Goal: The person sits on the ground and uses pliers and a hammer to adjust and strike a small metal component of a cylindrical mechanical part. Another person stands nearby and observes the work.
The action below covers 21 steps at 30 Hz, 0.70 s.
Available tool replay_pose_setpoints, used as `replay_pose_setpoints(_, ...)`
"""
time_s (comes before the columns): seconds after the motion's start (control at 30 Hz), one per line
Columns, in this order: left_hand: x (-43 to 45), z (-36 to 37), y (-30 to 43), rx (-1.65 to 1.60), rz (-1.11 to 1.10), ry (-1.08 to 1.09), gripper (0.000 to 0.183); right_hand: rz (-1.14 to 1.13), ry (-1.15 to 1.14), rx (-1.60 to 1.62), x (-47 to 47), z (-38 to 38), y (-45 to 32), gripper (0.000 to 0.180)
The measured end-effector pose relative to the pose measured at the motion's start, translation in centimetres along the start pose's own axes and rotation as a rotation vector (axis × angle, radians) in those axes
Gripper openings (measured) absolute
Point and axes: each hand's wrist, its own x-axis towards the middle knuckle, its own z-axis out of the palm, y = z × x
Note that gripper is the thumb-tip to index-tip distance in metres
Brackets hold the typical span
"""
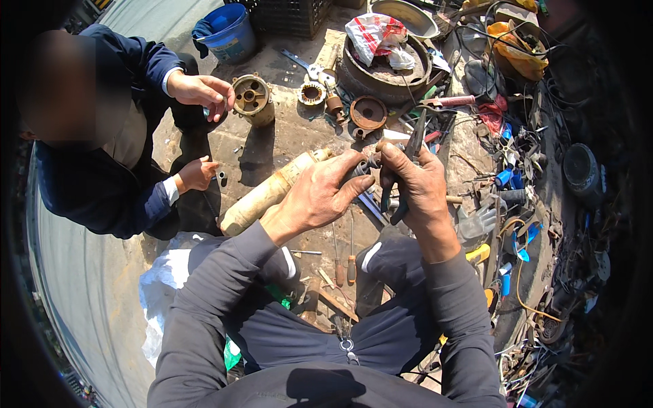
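My left hand [319, 196] pinches a small dark cylindrical metal part [361, 169] between thumb and fingers. My right hand [422, 196] is wrapped around a pair of pliers [417, 133], jaws pointing away from me and handles hanging below the palm. The right thumb and forefinger also meet at the far end of the small part; what exactly they pinch there is partly hidden. Beneath my left hand lies a long cream-coloured metal cylinder [255, 204], stained brown. Farther off, a round metal housing [252, 99] with holes in its top stands upright on the ground.
A person [148, 168] crouches at left, one hand beside the housing. Beyond are a blue bucket [234, 38], a toothed ring [311, 94] and a rusty round part [368, 113]. Screwdrivers [351, 270] lie between my feet. Scrap and cables [530, 168] crowd the right.
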Motion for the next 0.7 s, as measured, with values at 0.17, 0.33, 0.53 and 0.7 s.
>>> replay_pose_setpoints(0.17, -0.4, 0.0, -0.1, 0.009, -0.006, -0.011, 0.032, -0.012, 0.015, -0.002, 0.0, -0.8, -0.2, 0.02)
replay_pose_setpoints(0.33, -0.4, 0.5, 0.3, 0.15, -0.093, -0.061, 0.032, 0.086, 0.015, 0.104, 0.4, -2.1, 0.4, 0.021)
replay_pose_setpoints(0.53, -0.1, 0.5, 0.3, 0.34, -0.131, -0.088, 0.034, 0.323, 0.036, 0.347, 1.6, -3.6, 2.1, 0.025)
replay_pose_setpoints(0.7, -0.7, 0.1, -0.3, 0.381, -0.23, -0.172, 0.034, 0.391, 0.02, 0.354, 2.0, -3.4, 4.2, 0.028)
